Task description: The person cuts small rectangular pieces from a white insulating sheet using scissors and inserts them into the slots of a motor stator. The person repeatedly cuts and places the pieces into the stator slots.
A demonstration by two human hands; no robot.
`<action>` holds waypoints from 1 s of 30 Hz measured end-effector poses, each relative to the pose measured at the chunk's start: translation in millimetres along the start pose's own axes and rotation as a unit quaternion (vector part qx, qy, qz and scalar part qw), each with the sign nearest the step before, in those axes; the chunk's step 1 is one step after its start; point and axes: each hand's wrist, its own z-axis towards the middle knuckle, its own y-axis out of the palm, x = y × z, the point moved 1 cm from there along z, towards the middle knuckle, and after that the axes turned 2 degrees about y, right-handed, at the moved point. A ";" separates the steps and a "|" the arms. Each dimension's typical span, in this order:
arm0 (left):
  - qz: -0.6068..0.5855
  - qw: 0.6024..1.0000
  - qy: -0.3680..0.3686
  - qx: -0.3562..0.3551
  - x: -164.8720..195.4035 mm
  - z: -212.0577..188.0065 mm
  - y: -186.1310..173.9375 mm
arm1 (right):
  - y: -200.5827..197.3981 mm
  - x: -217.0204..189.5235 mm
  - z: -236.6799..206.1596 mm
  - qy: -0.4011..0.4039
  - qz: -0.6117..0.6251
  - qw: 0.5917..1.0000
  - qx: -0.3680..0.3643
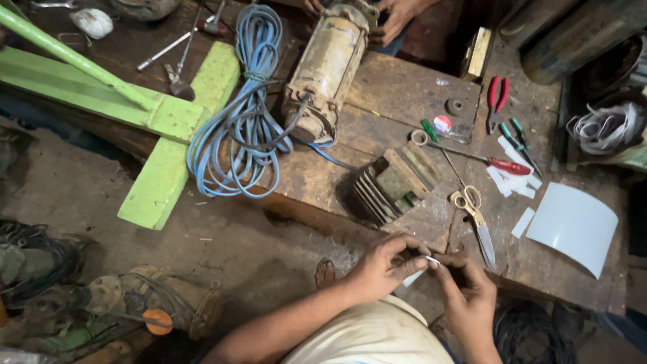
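- The left hand (385, 264) and right hand (466, 288) meet at the near edge of the bench (377, 101), fingers curled in and pinched together on a small white strip (426, 263) held between them.
- How much of the strip each hand covers cannot be told; only a short end shows between the fingertips and a paler end below the left hand.
- Scissors (475, 219) lie on the bench just beyond the right hand, blades toward the person.
- A curved white sheet (573, 226) rests to the right of the scissors, with cut white scraps (513, 174) beyond it.
- A red-handled screwdriver (495, 162) and red pliers (497, 100) lie further back on the bench.
- A finned metal block (394, 185) sits on the bench beyond the left hand.
- A worn motor (327, 71) lies at the far side of the bench, another person's hands (397, 15) on its far end.
- A blue cable coil (236, 128) hangs off the bench's left edge, over a green wooden frame (168, 114).
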 end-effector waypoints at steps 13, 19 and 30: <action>0.102 0.990 0.039 -0.085 7.6 3.8 -15.8 | -8.6 33.6 3.1 0.006 -0.006 0.998 -0.061; 0.110 0.987 -0.078 -0.092 10.7 8.3 -14.1 | -5.1 47.7 5.8 0.109 0.027 0.990 -0.081; 0.121 0.990 0.028 -0.064 23.6 13.5 -9.4 | -15.1 -6.5 -2.5 -0.044 -0.201 0.978 -0.016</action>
